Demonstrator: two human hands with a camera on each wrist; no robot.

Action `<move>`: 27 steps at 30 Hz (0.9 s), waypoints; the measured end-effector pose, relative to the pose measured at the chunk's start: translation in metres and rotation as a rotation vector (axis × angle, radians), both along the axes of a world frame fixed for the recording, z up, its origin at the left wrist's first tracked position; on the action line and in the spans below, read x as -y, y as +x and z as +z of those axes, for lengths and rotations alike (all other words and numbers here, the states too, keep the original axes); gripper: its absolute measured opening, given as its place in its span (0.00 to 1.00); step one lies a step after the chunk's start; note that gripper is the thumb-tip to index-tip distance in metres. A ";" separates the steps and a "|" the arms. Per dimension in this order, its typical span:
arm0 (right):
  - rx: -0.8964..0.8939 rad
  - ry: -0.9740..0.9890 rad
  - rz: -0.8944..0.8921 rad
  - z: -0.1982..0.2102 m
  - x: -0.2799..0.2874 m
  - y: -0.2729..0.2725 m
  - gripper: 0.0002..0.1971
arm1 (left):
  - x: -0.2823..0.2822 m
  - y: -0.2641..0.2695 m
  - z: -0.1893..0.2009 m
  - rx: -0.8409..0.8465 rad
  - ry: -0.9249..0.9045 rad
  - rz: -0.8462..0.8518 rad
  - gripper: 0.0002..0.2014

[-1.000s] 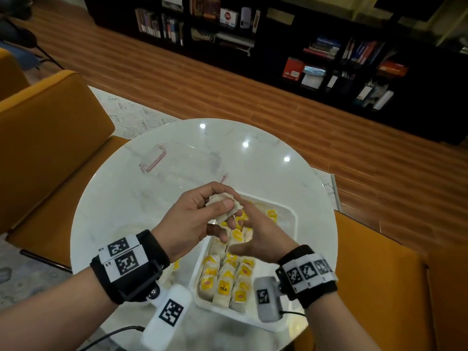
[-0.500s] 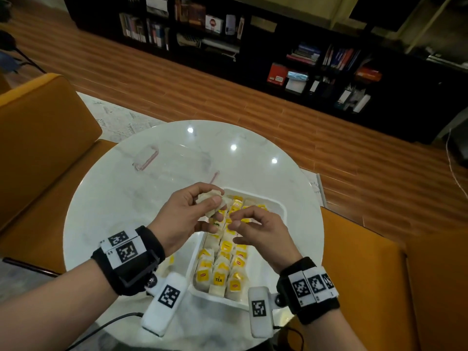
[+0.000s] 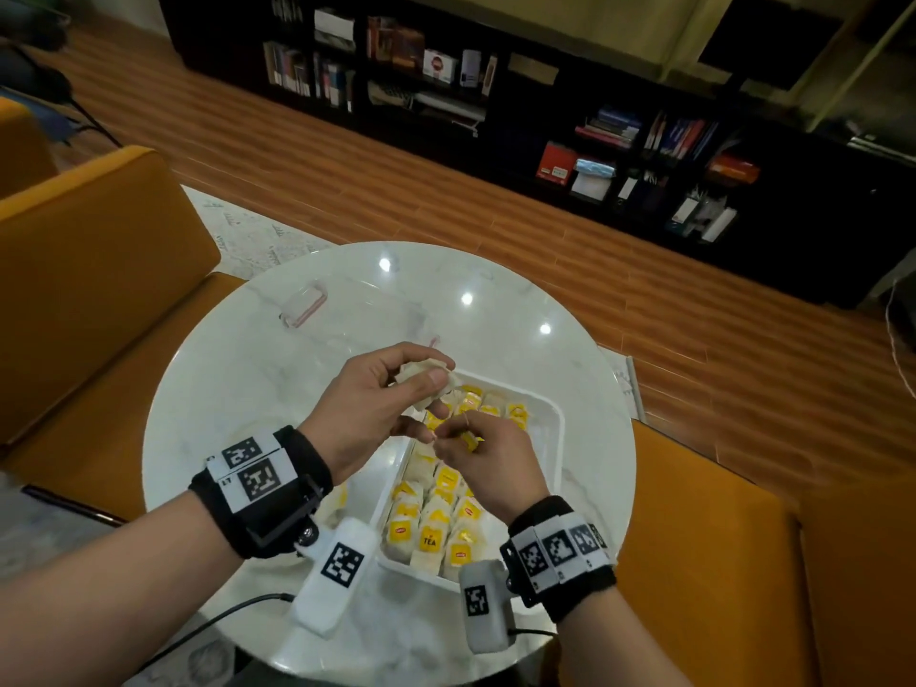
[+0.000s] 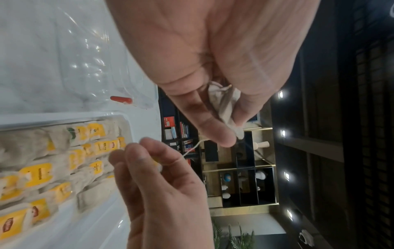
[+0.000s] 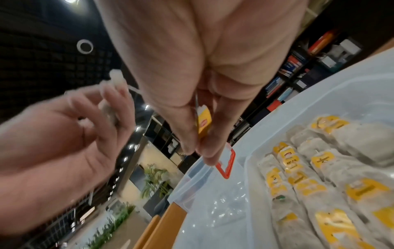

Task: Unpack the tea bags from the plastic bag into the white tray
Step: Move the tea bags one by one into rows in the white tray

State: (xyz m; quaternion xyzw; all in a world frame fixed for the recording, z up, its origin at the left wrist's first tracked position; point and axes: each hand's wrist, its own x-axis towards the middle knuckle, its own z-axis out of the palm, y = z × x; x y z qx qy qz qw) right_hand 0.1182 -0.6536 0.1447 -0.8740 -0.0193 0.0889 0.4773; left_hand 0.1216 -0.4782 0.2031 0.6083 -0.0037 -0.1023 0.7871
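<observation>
Since the earlier frames your right hand (image 3: pixel 488 456) had dropped below and clear of your left hand (image 3: pixel 369 406), drawing the yellow tag (image 5: pixel 204 122) away from the tea bag (image 3: pixel 427 378) so that the string (image 4: pixel 193 149) ran between them.

At far left on the round marble surface (image 3: pixel 208 389) lay the clear plastic bag (image 3: pixel 347 319), flattened, with its red zip edge (image 3: pixel 303 305) toward the orange chair (image 3: pixel 94 270). Next came your left hand, raised over the near-left corner of the white tray (image 3: pixel 557 438); its fingers (image 3: pixel 436 376) and thumb were clamped on the crumpled pale tea bag. Just right and lower, your right hand's fingers (image 5: pixel 210 151) were pinched together on the yellow tag, above the tray. Under both hands the tray held rows of tea bags (image 3: pixel 431 533) with yellow tags, packed side by side along its left half. The tray's right half showed bare white floor. Beyond the surface stood dark bookshelves (image 3: pixel 619 141) on a wooden floor (image 3: pixel 347 181).
</observation>
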 end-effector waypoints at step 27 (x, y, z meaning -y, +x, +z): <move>0.121 0.598 -0.207 0.067 0.035 -0.036 0.05 | 0.019 -0.011 -0.013 -0.088 0.004 -0.103 0.04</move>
